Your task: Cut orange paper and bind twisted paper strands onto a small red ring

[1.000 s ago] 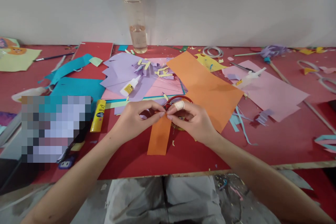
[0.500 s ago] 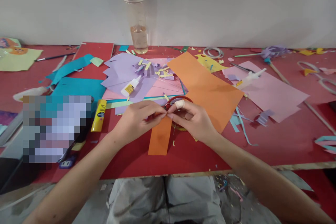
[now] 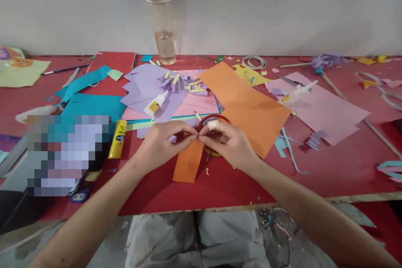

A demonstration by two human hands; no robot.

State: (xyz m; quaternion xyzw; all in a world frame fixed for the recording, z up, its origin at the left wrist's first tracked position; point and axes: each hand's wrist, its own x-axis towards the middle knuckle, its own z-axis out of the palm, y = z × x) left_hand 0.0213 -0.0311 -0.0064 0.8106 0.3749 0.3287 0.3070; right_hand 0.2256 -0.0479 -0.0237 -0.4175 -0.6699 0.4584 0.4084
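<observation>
An orange paper strip (image 3: 187, 162) hangs down from between my hands, its top edge pinched near the middle of the table. My left hand (image 3: 168, 140) closes thumb and fingertips on the strip's upper part. From the other side my right hand (image 3: 230, 144), with a white wrap on one finger, pinches the strip's top corner; the fingertips of both hands meet. Just behind the fingers lie scissors with a red handle (image 3: 216, 116), partly covered by my right hand. A large orange sheet (image 3: 251, 113) rests beyond my right hand.
A small glue bottle (image 3: 154, 104) lies on purple sheets (image 3: 141, 86). To the left are a yellow glue stick (image 3: 117, 139) and teal paper (image 3: 91, 106). A water bottle (image 3: 165, 42) stands by the wall. Pink paper (image 3: 333, 113) lies right, and the table's front edge (image 3: 220, 208) is near my lap.
The strip's lower end has swung slightly to the left and up, so it now hangs at more of a slant. Both hands keep their pinch in nearly the same place.
</observation>
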